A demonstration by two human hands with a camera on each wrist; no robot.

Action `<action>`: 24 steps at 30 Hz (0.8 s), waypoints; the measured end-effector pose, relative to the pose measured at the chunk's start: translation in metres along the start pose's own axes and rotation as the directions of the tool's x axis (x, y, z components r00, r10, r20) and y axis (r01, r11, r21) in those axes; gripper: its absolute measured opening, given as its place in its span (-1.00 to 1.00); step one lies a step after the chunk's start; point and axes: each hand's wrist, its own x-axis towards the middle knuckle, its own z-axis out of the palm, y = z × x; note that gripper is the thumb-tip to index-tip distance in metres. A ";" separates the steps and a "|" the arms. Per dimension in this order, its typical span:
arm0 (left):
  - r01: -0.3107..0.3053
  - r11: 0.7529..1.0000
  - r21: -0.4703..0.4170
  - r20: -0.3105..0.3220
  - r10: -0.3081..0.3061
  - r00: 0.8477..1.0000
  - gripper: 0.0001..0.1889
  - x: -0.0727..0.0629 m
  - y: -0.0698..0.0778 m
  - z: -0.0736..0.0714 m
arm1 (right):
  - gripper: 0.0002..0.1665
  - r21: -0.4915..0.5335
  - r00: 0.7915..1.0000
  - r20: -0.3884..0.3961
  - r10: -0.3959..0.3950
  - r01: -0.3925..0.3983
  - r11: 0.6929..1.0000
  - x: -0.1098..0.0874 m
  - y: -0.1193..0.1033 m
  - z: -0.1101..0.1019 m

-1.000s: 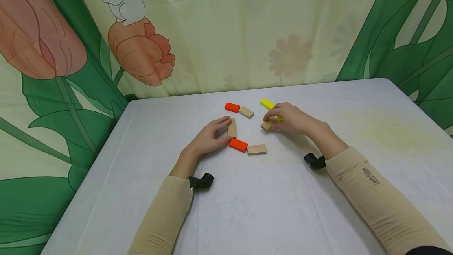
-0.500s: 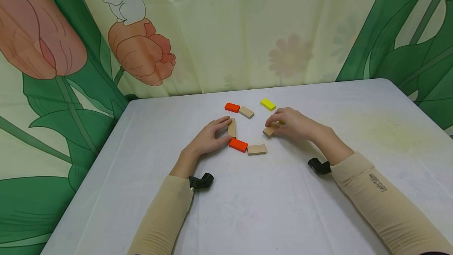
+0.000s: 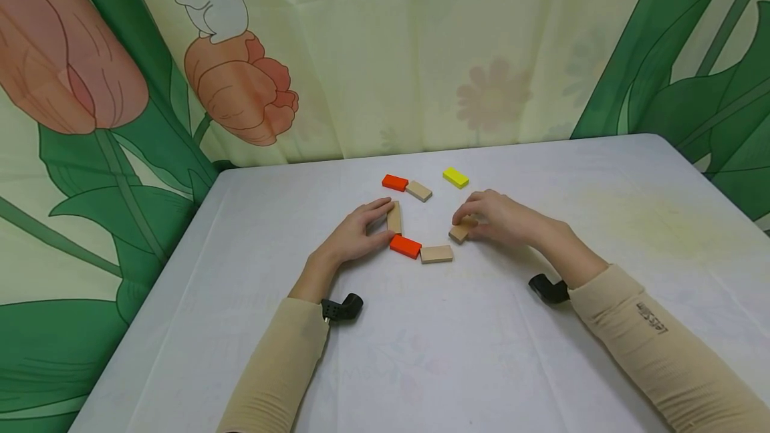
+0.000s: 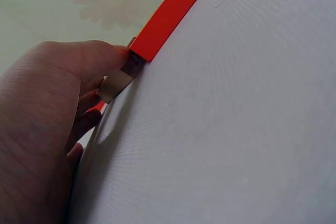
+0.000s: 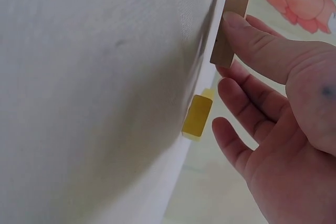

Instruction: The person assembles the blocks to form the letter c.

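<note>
My right hand (image 3: 496, 219) pinches a plain wooden block (image 5: 231, 24) between thumb and fingers, low over the white table. In the right wrist view a yellow block (image 5: 197, 117) stands beyond the lower fingers; the hand hides it in the head view. My left hand (image 3: 357, 232) rests on the table with loosely spread fingers, fingertips along a wooden block (image 3: 394, 218). Its thumb tip is right at the corner of a red block (image 3: 405, 246). Against that red block's right end lies another wooden block (image 3: 436, 254), left of and nearer than the pinched one.
Farther back, a second red block (image 3: 394, 182) lies end to end with a wooden block (image 3: 418, 191). Another yellow block (image 3: 455, 178) sits to their right. The white-covered table (image 3: 409, 353) reaches back to a printed curtain (image 3: 385, 52).
My right hand has moved toward me and slightly right with the pinched wooden block, away from the far yellow block. The left hand and the other blocks stay where they were.
</note>
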 end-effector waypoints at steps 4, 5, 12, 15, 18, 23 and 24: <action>-0.001 1.000 -0.003 -0.003 0.001 1.000 -0.32 0.000 0.001 0.000 | -0.66 -0.004 0.999 -0.004 -0.038 0.038 0.999 -0.002 0.001 0.000; -0.001 1.000 -0.003 -0.004 0.001 1.000 -0.32 0.000 0.001 0.000 | -0.67 -0.006 0.999 -0.002 -0.043 0.043 0.999 -0.003 0.001 0.000; -0.005 1.000 -0.005 -0.007 0.005 1.000 -0.32 0.000 0.000 0.000 | -0.66 -0.003 0.998 0.035 -0.051 0.051 0.999 -0.006 0.000 -0.001; -0.004 1.000 -0.006 -0.007 0.004 1.000 -0.32 0.001 0.000 0.001 | -0.66 -0.001 0.997 0.043 -0.064 0.064 0.998 -0.007 0.000 -0.001; -0.002 1.000 -0.008 -0.006 0.002 1.000 -0.32 0.001 0.000 0.001 | -0.66 0.002 0.996 0.042 -0.082 0.082 0.997 -0.009 0.000 0.000; -0.004 1.000 -0.007 -0.007 0.004 1.000 -0.32 0.000 0.000 0.001 | -0.66 -0.001 0.995 0.042 -0.088 0.088 0.996 -0.011 -0.001 0.001; -0.005 1.000 -0.006 -0.008 0.005 1.000 -0.32 0.000 0.000 0.001 | -0.66 -0.002 0.995 0.042 -0.088 0.088 0.996 -0.011 -0.001 0.001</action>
